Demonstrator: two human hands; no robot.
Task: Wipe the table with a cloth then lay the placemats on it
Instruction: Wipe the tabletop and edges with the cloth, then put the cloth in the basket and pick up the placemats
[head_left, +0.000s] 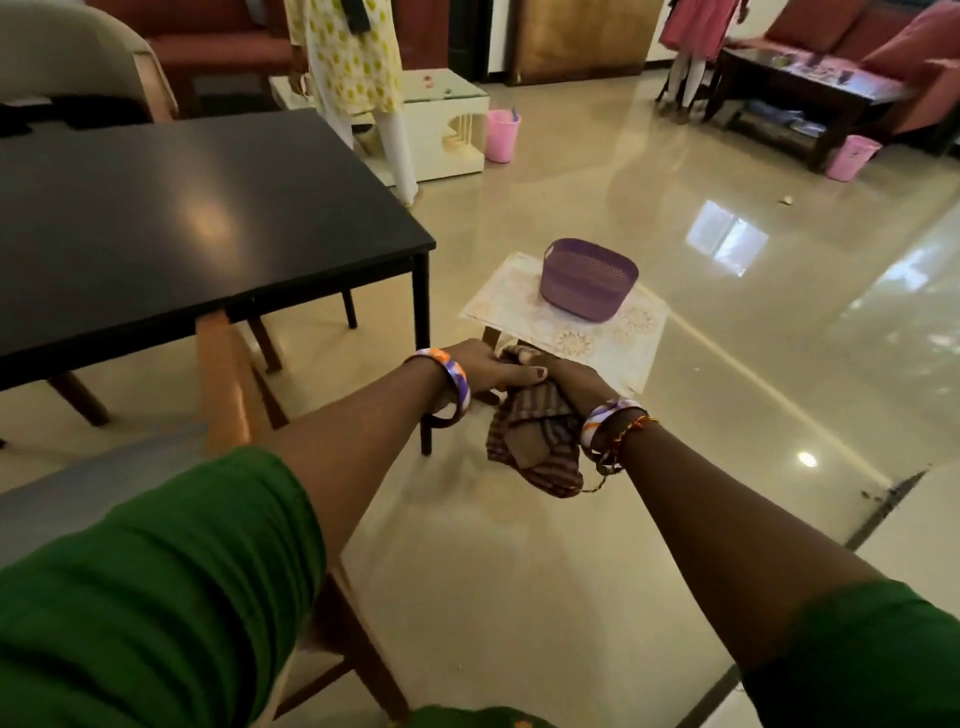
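Both hands out front, low over the floor: left hand and right hand each curl round a striped cloth, bunched btwn them, hanging down. Black counter sits to the left, not yet being wiped. Placemats wait on a small stool w/ a purple basket on top. Looks like the prep step; next: swing cloth left, onto the counter.

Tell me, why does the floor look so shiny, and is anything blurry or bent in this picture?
Head view: window light glares off the polished floor, with a softer sheen on the black table; the wide lens bows the edges; both hands, the left hand and the right hand, holding the striped cloth, look slightly soft.
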